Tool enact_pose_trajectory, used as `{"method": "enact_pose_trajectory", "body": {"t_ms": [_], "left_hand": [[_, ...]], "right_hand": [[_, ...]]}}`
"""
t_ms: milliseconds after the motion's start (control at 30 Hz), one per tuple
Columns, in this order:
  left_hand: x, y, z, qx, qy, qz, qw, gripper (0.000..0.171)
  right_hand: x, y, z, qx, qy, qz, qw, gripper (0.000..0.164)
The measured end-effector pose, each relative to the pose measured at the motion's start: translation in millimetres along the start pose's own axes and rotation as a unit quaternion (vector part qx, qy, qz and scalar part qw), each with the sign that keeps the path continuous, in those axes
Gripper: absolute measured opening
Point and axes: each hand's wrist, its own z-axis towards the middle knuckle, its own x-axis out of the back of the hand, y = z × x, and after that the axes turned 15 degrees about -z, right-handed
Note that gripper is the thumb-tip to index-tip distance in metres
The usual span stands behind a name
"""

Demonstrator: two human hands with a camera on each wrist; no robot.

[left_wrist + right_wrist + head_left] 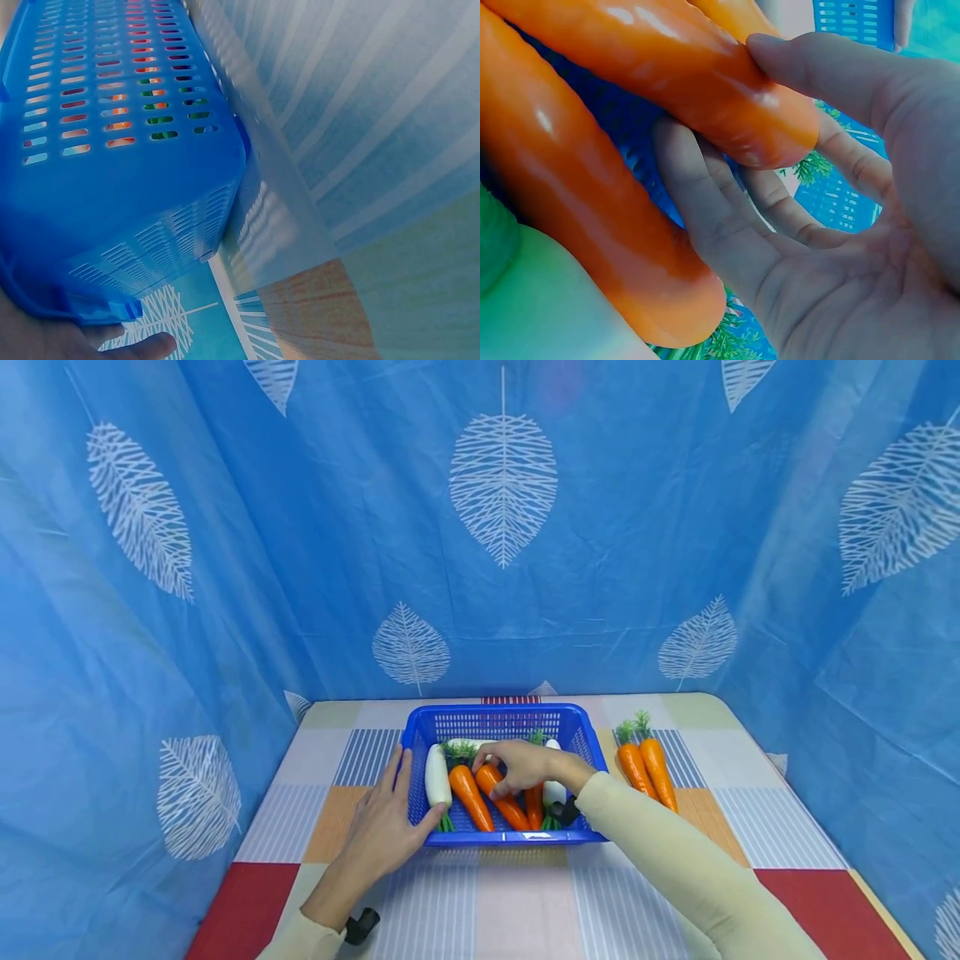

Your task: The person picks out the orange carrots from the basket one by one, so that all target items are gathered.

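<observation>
A blue plastic basket (pixel 510 837) holds toy carrots and white radishes. My right hand (pixel 519 766) reaches into it and grips a carrot (pixel 510 808) by its thick end, thumb on one side and fingers on the other, as the right wrist view shows. Another carrot (pixel 471 797) lies just left of it, and a third carrot (pixel 534 807) to its right. One white radish (pixel 437 775) lies along the left wall, a second radish (pixel 553 791) near the right wall. At the basket's front left corner, my left hand (pixel 382 827) touches the rim with extended fingers, thumb over the edge.
Two carrots (pixel 647 768) with green tops lie on the table to the right of the basket. A patchwork-patterned cloth (pixel 525 893) covers the table. Blue curtains (pixel 337 527) with white leaf prints hang behind and at both sides.
</observation>
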Motion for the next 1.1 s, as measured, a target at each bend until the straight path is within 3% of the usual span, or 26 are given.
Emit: {"method": "enact_pose_trajectory", "body": {"t_ms": [600,1100], "left_hand": [[1.5,0.0,0.1,-0.004,-0.003,-0.004,1.0,0.112],[0.4,-0.1,-0.3,-0.004,-0.002,-0.003,1.0,0.112]], "right_hand": [[14.5,1.5,-21.8,0.02,0.068,0.057,0.996,0.054],[31.6,1.5,-47.3,0.029,0.136,0.032,0.99,0.053]]}}
